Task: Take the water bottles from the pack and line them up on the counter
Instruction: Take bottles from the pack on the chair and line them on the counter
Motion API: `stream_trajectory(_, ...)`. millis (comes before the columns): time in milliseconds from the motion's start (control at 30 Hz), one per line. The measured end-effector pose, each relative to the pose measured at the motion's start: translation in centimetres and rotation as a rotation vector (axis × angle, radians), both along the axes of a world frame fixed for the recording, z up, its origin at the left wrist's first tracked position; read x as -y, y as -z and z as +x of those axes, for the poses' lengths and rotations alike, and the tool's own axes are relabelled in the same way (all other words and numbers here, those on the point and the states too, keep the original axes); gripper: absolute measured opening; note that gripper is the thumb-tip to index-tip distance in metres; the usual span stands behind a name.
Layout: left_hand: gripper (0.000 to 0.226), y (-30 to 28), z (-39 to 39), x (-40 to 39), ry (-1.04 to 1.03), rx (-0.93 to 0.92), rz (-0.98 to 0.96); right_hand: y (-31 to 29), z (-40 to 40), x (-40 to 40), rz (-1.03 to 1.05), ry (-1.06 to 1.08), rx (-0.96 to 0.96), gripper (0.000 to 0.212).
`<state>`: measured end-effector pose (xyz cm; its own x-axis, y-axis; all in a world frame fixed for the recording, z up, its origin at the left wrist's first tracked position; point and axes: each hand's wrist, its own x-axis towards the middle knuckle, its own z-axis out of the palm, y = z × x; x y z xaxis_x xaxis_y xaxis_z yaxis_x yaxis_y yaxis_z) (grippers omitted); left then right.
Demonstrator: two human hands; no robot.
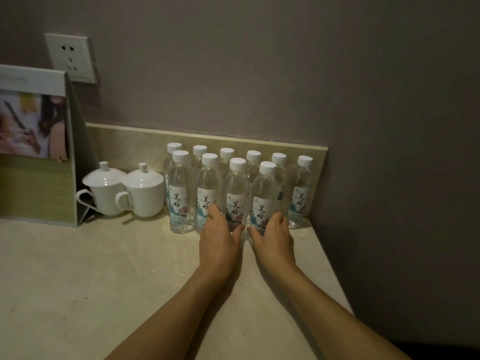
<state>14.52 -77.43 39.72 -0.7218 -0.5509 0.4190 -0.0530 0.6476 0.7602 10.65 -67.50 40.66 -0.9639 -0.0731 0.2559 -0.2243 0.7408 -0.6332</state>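
- Water bottles: ten capped bottles are standing upright on the counter [104, 268], grouped against the backsplash [130, 141] toward the far right corner.
- Back row [227, 155]: six bottles are lining the backsplash from left to right; the rightmost bottle [301, 193] is standing clear of the front row and showing its full label.
- Front row [181, 193]: four bottles are standing just in front of the back row, touching or nearly touching one another.
- Left hand [219, 232]: the hand is cupping the base of the third front bottle [236, 196] from its left side, fingers curling round the lower label, thumb lying toward the gap between the two hands.
- Right hand [272, 232]: the hand is cupping the base of the fourth front bottle [265, 198] from its right side, fingers curling round the lower body in the same manner.
- Grip state: both hands are wrapping loosely round their bottles, not pinching; whether firm pressure is being applied cannot be told.
- Progress: no pack is showing in this view, and all visible bottles are already standing on the counter, so unpacking appears to be done or nearly done. The step in hand is judged to be squaring up the last two front bottles; whether more bottles are waiting out of view cannot be told.
- Surroundings: two lidded white cups [124, 189] are standing just left of the bottles, a card stand [36, 152] is standing farther left, and a wall socket [70, 57] is sitting above it.
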Motion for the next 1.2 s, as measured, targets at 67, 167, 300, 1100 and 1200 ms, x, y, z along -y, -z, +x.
stream_trajectory(67,0.048,0.03,-0.04,-0.08,0.006,0.000,-0.008,0.05,-0.04,0.00,-0.011,0.004,0.000,0.060)
stream_trajectory(167,0.045,-0.14,-0.13,-0.11,0.005,0.012,-0.010,-0.13,-0.20,0.03,-0.008,0.003,0.009,0.060)
stream_trajectory(300,0.042,-0.31,-0.22,-0.04,0.008,0.024,-0.005,-0.29,-0.41,0.11,0.000,-0.003,0.012,0.059)
stream_trajectory(1100,0.037,-0.80,-0.28,0.22,0.039,0.051,-0.100,-0.78,-0.76,0.72,0.065,0.012,0.011,0.058)
stream_trajectory(1200,0.036,-0.92,-0.27,0.16,0.042,0.071,-0.105,-0.84,-0.88,0.76,0.090,0.009,0.019,0.056)
